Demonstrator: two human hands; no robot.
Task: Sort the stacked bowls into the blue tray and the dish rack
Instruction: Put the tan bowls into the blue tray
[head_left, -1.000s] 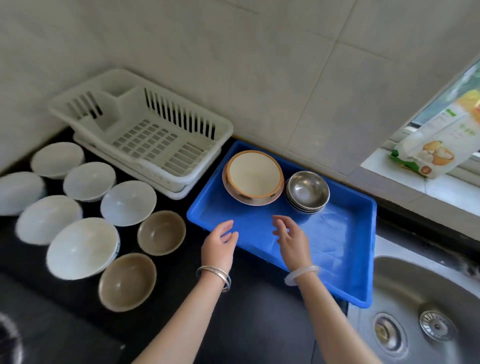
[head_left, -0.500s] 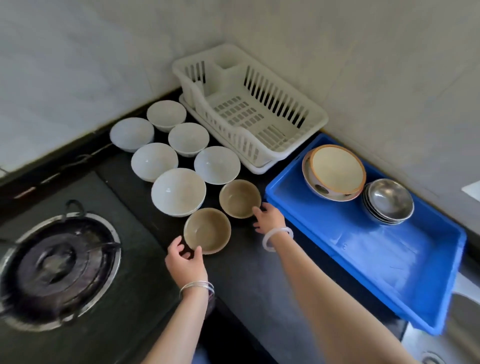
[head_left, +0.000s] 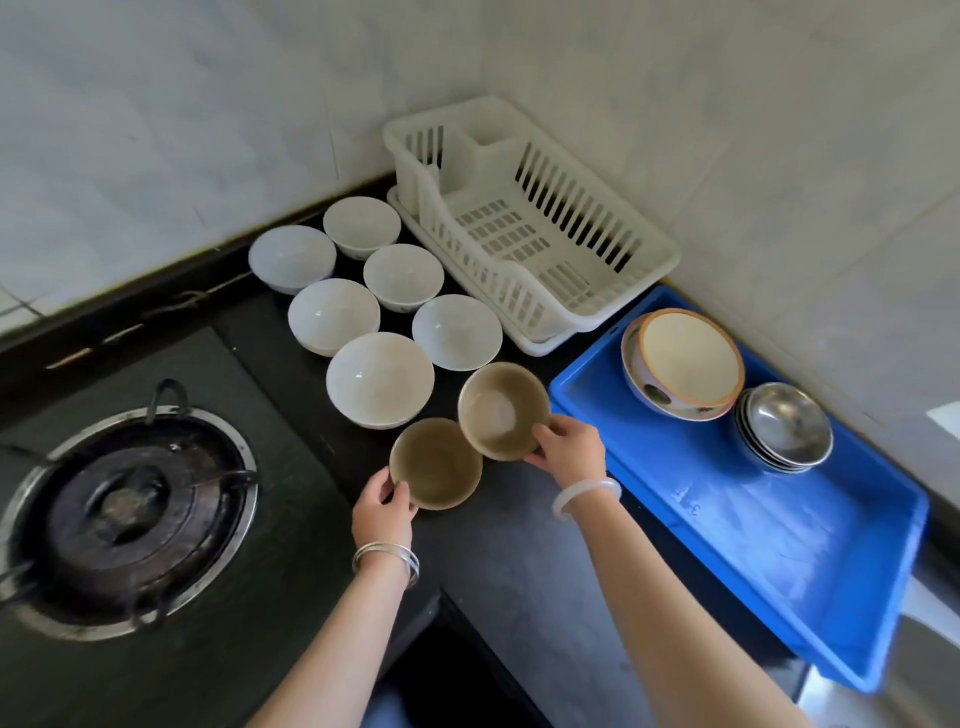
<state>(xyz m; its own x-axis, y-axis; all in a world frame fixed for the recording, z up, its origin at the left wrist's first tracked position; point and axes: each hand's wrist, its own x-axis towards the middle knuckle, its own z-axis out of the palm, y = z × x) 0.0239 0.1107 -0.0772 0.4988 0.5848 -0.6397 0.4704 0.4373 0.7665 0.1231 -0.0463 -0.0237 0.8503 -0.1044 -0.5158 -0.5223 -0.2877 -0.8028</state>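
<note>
Brown bowls are being gripped, one in each hand, beside the blue tray (head_left: 779, 545).

One brown bowl (head_left: 435, 464) is being pinched at its near rim by the left hand (head_left: 383, 506) on the black counter (head_left: 519, 561), while the other brown bowl (head_left: 503, 410) is being held tilted by the right hand (head_left: 569, 449), its edge overlapping the first. Six white bowls (head_left: 379, 379) are being left near the white dish rack (head_left: 524, 228); a large bowl (head_left: 683, 364) and stacked steel bowls (head_left: 787, 426) are being kept in the tray.

Bowls (head_left: 381, 378) left of dish rack (head_left: 524, 228); tray (head_left: 779, 545) right of it, stove (head_left: 124, 509) far left
</note>
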